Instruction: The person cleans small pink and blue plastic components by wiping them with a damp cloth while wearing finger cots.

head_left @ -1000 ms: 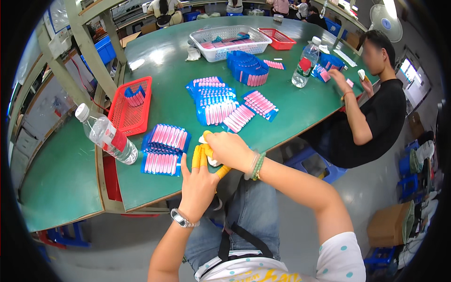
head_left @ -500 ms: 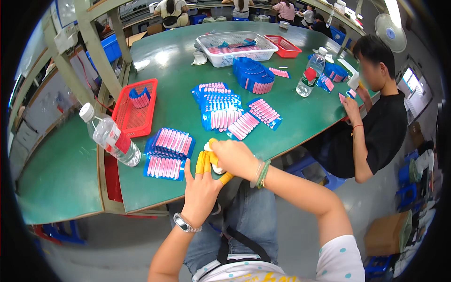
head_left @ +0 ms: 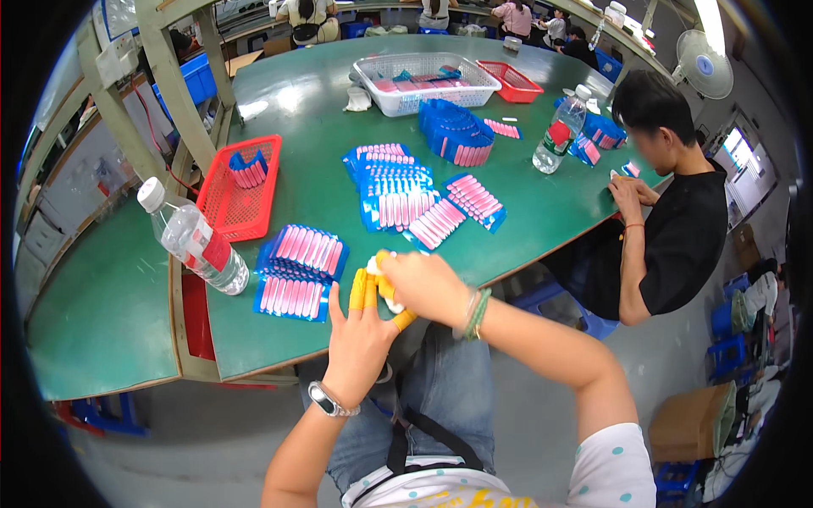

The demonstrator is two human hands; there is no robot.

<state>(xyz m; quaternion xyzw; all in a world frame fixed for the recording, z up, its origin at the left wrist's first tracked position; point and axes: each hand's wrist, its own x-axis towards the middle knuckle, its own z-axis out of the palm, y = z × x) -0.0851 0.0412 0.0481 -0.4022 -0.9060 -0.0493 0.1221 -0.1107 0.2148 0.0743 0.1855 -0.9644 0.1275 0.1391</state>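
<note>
My right hand [head_left: 417, 284], closed with yellow covers on its fingers, grips a white wad [head_left: 388, 292] that looks like cloth. Close beside it, my left hand [head_left: 362, 334] rests at the table's front edge, fingers stretched out and several of them wrapped in yellow covers. Anything lying under the hands is hidden. Left of my left fingers lies a folded stack of blue strips with pink, rounded, stick-like pieces [head_left: 296, 271]. Beyond my hands is a larger pile of the same blue and pink strips [head_left: 394, 190], with two loose strips at its right.
A red basket [head_left: 273, 190] and a water bottle [head_left: 196, 241] stand at left. Farther back are a coiled blue strip bundle [head_left: 456, 134], a white basket [head_left: 398, 105] and a small red basket [head_left: 527, 95]. Another bottle [head_left: 561, 131] stands near a seated co-worker [head_left: 677, 199] at right.
My hands keep nearly the same place and pose, the right still on the white wad. The co-worker at right has brought both hands together and lowered the head; the view has shifted slightly.
</note>
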